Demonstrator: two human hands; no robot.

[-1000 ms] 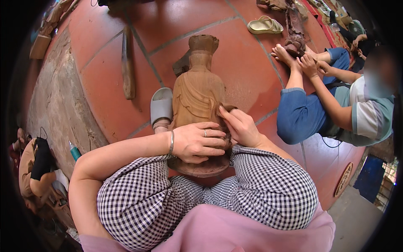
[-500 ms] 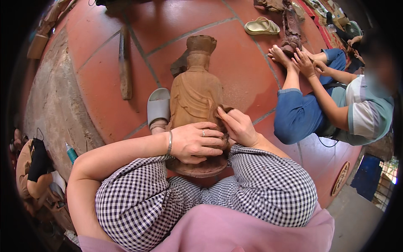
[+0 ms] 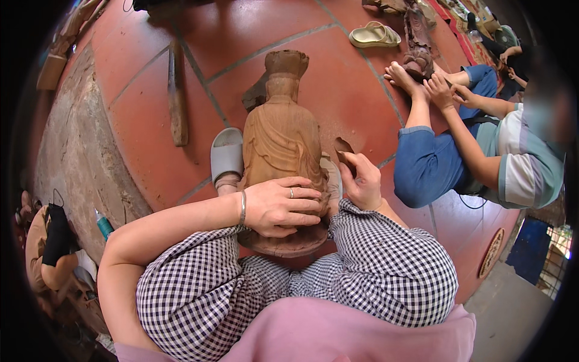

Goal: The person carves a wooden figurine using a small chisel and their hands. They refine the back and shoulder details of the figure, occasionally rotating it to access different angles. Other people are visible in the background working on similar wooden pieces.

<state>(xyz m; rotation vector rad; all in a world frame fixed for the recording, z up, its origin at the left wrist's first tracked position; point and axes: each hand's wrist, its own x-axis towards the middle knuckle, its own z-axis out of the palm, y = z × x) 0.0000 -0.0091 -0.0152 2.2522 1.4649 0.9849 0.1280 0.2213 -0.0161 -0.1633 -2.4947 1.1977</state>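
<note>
A carved brown wooden statue (image 3: 280,136) with draped robe folds lies between my legs, its head end away from me and its round base towards me. A dark block (image 3: 255,93) shows beside its neck. My left hand (image 3: 283,207), wearing a ring and a bracelet, curves over the lower part of the statue and holds it. Right of the statue, apart from it, my right hand (image 3: 360,181) pinches a small curled brown piece of sandpaper (image 3: 344,146) between thumb and fingers. My feet, in grey slippers (image 3: 227,158), flank the statue; one is partly hidden.
A wooden stick (image 3: 177,96) lies on the red tiles to the left. At the right, a seated person (image 3: 470,145) handles another dark carved figure (image 3: 417,45). A pale sandal (image 3: 374,35) lies near that figure. A teal bottle (image 3: 103,224) stands at the left beside a stone-like slab (image 3: 78,151).
My right hand has moved off the statue's side to the right, carrying the sandpaper. My left hand stays on the statue. The seated person's hands have shifted slightly at the dark figure.
</note>
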